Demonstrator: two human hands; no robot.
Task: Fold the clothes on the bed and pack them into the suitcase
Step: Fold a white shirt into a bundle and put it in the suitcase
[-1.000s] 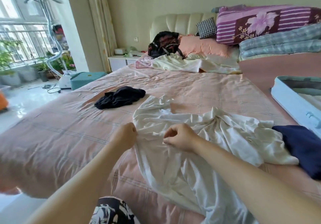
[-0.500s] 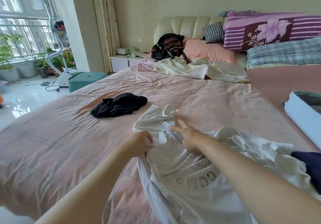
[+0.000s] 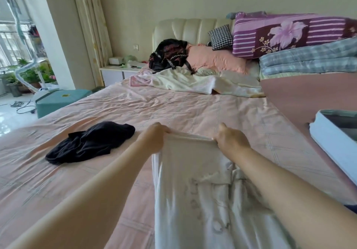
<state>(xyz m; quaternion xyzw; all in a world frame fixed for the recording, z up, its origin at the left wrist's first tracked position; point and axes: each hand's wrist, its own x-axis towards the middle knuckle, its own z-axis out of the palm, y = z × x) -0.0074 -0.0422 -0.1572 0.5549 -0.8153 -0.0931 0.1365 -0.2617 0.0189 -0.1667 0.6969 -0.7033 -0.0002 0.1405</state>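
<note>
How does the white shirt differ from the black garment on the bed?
The white shirt is stretched out long; the black garment lies bunched in a heap. The left hand and right hand hold the white shirt's far edge; the black garment is untouched. Both rest on the pink bed.

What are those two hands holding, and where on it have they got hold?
The white garment, by its far edge: the left hand grips one end of that edge, the right hand the other, with the cloth stretched between them.
</note>
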